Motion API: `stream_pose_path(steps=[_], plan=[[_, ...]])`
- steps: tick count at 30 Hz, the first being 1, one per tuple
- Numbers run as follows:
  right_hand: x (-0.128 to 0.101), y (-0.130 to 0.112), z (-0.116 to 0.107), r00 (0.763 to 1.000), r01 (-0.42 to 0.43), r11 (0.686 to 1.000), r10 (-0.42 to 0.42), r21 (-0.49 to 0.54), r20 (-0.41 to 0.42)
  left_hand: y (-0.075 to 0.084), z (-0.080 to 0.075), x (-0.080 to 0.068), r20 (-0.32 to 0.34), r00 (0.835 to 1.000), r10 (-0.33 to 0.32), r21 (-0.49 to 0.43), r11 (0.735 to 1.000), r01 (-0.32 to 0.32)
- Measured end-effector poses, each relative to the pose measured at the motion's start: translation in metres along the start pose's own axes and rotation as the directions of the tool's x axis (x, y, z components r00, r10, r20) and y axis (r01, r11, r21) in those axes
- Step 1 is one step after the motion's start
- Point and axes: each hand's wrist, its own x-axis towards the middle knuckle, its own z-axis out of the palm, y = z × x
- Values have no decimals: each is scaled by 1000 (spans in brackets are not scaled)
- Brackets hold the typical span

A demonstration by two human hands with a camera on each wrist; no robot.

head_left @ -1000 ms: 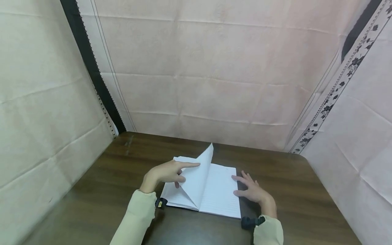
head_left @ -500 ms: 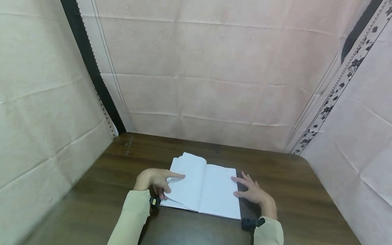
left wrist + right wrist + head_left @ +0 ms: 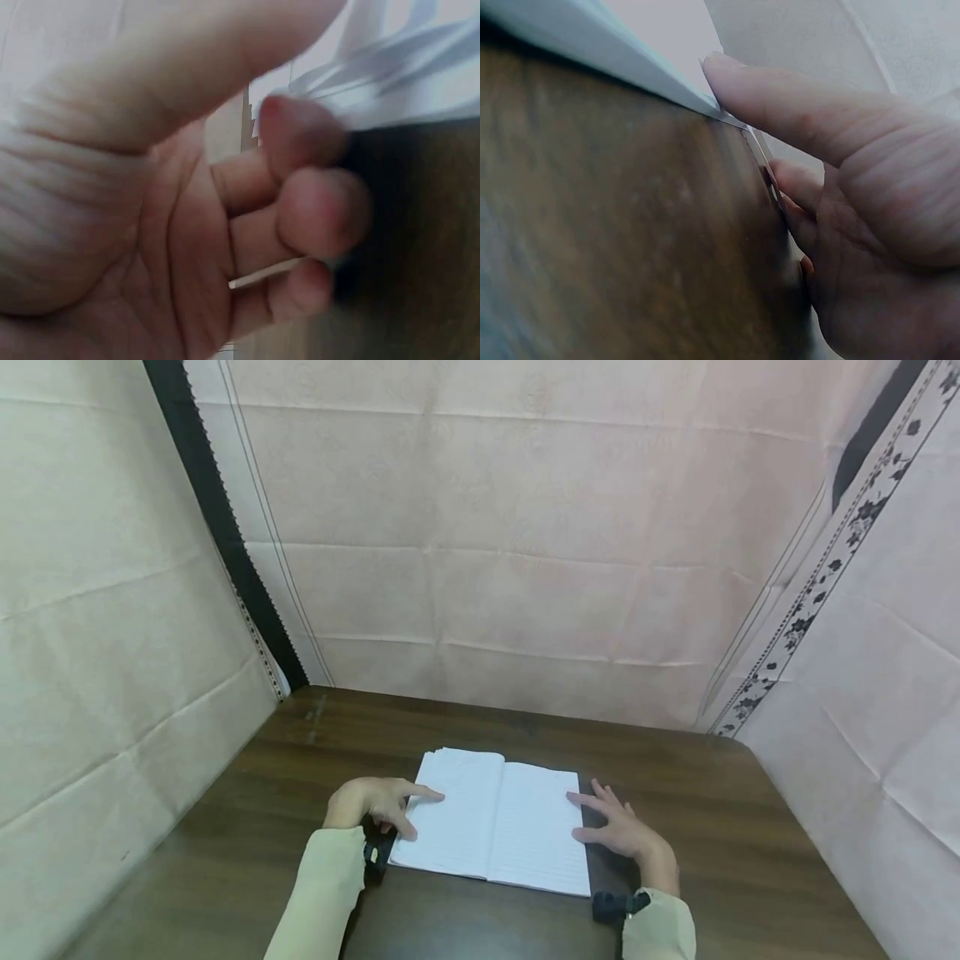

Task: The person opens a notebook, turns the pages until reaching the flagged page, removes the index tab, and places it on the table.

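Observation:
An open notebook (image 3: 534, 843) with white lined pages lies flat on the dark wooden table (image 3: 465, 918) in the head view. On its left page, the index finger and thumb of my left hand (image 3: 375, 802) rest near the outer edge. Seen from the left wrist, that hand's other fingers (image 3: 322, 214) are bent beside the blurred page edges (image 3: 405, 82) and hold nothing visible. My right hand (image 3: 621, 828) rests at the outer edge of the right page with its fingers spread. Its thumb (image 3: 772, 97) touches the page edge in the right wrist view.
Pale cloth sheets hang behind the table (image 3: 487, 568) and on both sides. The right-hand cloth (image 3: 885, 693) has a dark floral border. A dark wrist strap with a small device (image 3: 619, 906) sits on the right wrist, and another (image 3: 375, 856) on the left.
The raised page has come down flat onto the left side of the notebook. My left hand has moved left and towards me to the left page's outer edge. The right hand has stayed in place.

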Motion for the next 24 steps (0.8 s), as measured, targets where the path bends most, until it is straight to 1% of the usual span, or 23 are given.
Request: stream_pose_path(steps=[3, 6, 9, 12, 15, 18, 21, 24], plan=[[-1, 0, 0, 1000, 4, 1000, -4, 11, 3, 4, 1, 2, -81, 996, 47, 106, 994, -38], [-1, 0, 0, 1000, 8, 1000, -8, 11, 0, 10, 3, 5, -133, 986, 98, 187, 980, -72], [-1, 0, -1, 1000, 16, 1000, -16, 4, -5, 20, 6, 7, -151, 980, 132, 220, 971, -97], [-2, 2, 1, 1000, 15, 1000, -15, -2, -13, 29, 10, 10, -157, 976, 151, 259, 960, -107], [-3, 3, 2, 1000, 5, 1000, -5, 2, -7, 38, 17, 15, -155, 968, 198, 313, 939, -142], [-4, 2, 1, 1000, 15, 1000, -15, -1, -4, 49, 23, 19, -149, 950, 276, 379, 903, -203], [-5, 1, 0, 1000, 26, 1000, -26, -8, -9, 64, 33, 25, -128, 922, 366, 461, 845, -271], [-3, 0, 0, 1000, 20, 1000, -20, -3, -21, 79, 46, 32, -107, 896, 430, 549, 777, -307]])
